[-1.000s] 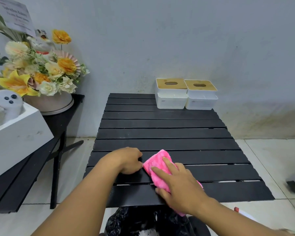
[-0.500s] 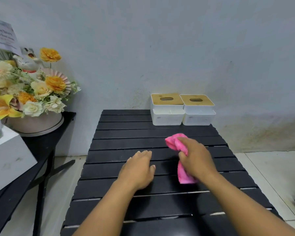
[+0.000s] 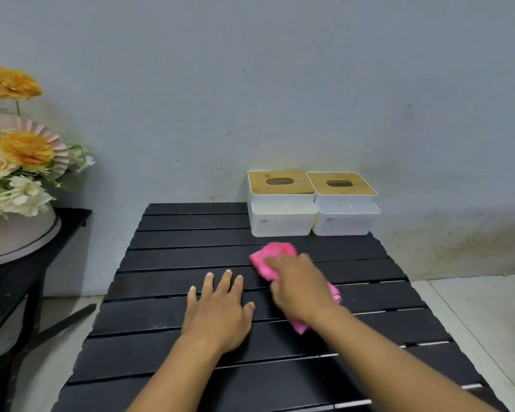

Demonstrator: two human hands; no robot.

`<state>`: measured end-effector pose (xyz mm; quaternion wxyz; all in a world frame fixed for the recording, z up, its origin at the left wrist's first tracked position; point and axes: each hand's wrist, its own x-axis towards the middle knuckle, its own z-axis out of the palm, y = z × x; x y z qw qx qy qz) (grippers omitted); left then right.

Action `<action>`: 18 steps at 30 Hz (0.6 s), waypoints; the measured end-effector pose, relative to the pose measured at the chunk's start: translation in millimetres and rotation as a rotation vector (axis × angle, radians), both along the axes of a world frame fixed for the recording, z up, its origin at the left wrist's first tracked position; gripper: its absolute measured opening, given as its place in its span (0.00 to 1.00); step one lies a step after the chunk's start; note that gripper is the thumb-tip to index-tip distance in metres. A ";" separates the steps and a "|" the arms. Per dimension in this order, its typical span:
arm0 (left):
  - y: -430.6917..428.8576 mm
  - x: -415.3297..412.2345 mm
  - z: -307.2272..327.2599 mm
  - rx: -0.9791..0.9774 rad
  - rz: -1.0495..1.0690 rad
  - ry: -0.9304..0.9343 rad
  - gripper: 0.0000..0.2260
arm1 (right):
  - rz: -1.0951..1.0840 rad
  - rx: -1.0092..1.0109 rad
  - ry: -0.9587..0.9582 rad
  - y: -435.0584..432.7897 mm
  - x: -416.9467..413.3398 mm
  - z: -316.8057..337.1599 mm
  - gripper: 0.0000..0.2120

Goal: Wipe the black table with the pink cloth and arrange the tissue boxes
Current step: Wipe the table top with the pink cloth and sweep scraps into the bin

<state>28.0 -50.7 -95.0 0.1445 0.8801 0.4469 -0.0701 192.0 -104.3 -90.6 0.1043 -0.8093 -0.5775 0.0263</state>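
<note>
Left hand [image 3: 220,313]: we lay it flat, fingers released, on black counter [image 3: 167,257] | right hand [image 3: 301,288]: we press pink cloth [image 3: 275,254] mid-counter, fingers flat on it, grasp unclear | tissue boxes [image 3: 281,221] [image 3: 344,221]: touching, far right corner.

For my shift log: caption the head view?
Right hand wipes black slatted table with pink cloth; left hand rests flat.

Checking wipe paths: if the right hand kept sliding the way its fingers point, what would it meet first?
Probably the left tissue box; the right hand, on the pink cloth, points at its front, though depth is unclear.
</note>
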 end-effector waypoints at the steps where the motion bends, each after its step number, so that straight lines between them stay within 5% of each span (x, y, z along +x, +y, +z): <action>1: 0.5 0.6 -0.1 0.007 0.003 0.012 0.28 | 0.079 -0.020 -0.017 1.1 -7.1 -3.3 0.22; 5: -1.2 0.2 0.9 0.013 0.014 0.025 0.28 | 0.017 -0.042 0.008 -9.9 38.1 1.5 0.25; 12: -3.0 -1.2 -0.8 -0.014 0.015 -0.005 0.28 | -0.615 0.007 0.093 -63.5 146.9 3.3 0.30; 18: -2.3 -1.3 -2.9 -0.018 0.007 0.010 0.28 | -0.407 0.048 0.052 -12.3 73.1 -1.4 0.21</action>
